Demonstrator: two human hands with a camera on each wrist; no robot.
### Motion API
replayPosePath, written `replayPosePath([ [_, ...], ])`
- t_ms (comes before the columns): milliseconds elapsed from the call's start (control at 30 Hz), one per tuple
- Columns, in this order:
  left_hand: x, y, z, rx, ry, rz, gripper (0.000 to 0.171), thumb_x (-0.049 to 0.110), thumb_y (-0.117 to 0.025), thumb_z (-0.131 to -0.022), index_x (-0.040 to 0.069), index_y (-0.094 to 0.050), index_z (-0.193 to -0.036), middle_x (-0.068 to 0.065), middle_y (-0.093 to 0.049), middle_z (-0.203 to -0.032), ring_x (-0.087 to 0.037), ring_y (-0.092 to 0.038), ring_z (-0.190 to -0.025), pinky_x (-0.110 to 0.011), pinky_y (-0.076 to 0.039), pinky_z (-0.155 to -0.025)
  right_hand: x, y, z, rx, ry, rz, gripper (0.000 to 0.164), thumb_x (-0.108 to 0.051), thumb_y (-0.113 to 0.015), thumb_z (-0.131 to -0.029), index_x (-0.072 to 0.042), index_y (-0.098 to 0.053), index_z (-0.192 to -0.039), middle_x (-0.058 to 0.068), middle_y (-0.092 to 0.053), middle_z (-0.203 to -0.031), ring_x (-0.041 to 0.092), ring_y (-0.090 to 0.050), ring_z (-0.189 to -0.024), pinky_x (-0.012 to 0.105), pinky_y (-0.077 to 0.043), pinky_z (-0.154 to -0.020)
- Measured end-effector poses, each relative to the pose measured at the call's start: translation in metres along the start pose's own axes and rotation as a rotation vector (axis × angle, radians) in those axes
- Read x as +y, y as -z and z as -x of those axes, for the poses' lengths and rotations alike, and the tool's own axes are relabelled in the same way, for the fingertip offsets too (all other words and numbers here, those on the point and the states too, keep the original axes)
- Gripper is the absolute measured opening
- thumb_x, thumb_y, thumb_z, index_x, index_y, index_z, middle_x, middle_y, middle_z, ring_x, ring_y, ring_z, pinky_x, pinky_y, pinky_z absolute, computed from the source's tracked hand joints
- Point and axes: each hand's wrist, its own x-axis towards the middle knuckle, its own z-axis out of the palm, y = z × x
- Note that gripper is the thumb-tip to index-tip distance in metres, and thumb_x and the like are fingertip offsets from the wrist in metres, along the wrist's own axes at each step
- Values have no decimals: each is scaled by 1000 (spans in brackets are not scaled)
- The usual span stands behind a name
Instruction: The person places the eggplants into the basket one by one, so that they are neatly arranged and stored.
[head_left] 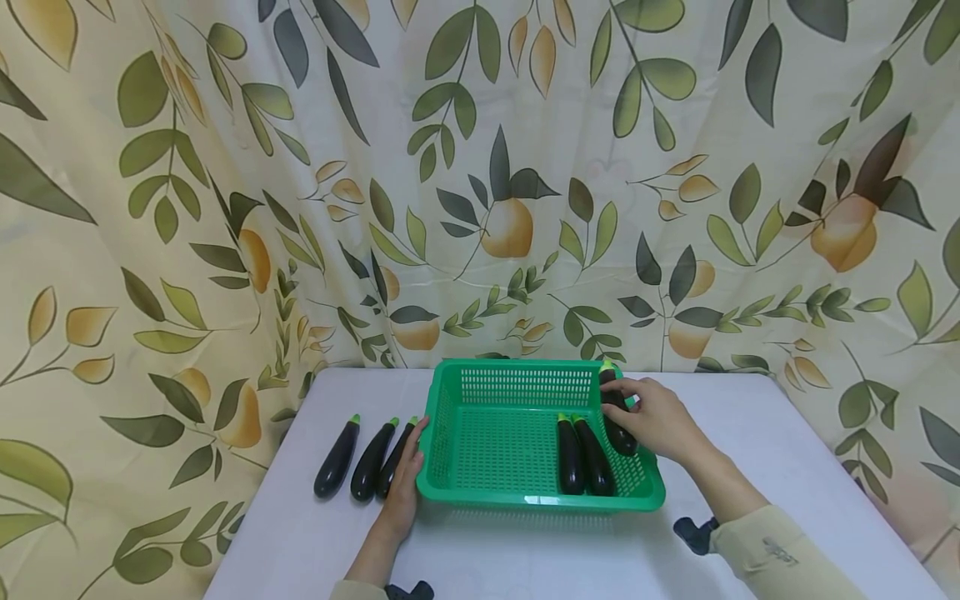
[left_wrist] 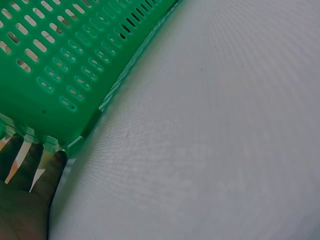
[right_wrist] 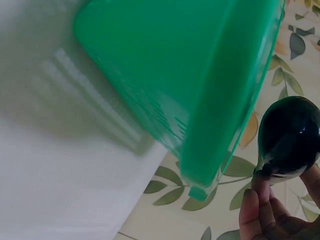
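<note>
A green plastic basket (head_left: 491, 497) with perforated walls sits on the table. Against its left side rests my left hand (head_left: 401, 492); in the left wrist view its straight fingers (left_wrist: 47, 177) touch the basket wall (left_wrist: 60, 120). At the basket's right end, my right hand (head_left: 663, 419) pinches a dark purple eggplant (head_left: 619, 429) with a green stem, raised above the rim in the right wrist view, where the eggplant (right_wrist: 289, 137) shows its rounded end. Two more eggplants (head_left: 570, 458) lie side by side inside the basket, in its right half.
Three eggplants (head_left: 337, 458) lie in a row on the white table (head_left: 300, 550) left of the basket, the nearest one partly behind my left hand. A patterned curtain (head_left: 480, 275) hangs behind the table's far edge.
</note>
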Motion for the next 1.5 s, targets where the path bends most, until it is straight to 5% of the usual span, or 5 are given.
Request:
replayPosePath([
  [267, 1, -1, 1, 5, 8, -9, 53, 41, -22, -110, 42, -24, -163, 4, -13, -175, -34, -3, -163, -74, 1, -122, -6, -4, -1, -14, -3, -1, 39, -28, -71, -98, -7, -69, -131, 23, -65, -118, 24, -59, -86, 35, -59, -66],
  [1000, -2, -1, 0, 2, 6, 9, 53, 42, -23, -110, 41, -24, -163, 3, -13, -175, -33, -3, -163, -73, 1, -123, -12, -30, -4, -46, -7, -78, 41, -24, -72, -97, -6, -68, -133, 23, -68, -122, 18, -61, -72, 28, -58, -59],
  [1500, -3, -1, 0, 10, 0, -12, 53, 41, -22, -110, 41, -23, -163, 3, -13, -175, -32, -4, -163, -72, 0, -123, -17, -43, -6, -47, -24, -59, 40, -28, -73, -97, -8, -69, -132, 24, -59, -124, 23, -58, -86, 34, -59, -66],
])
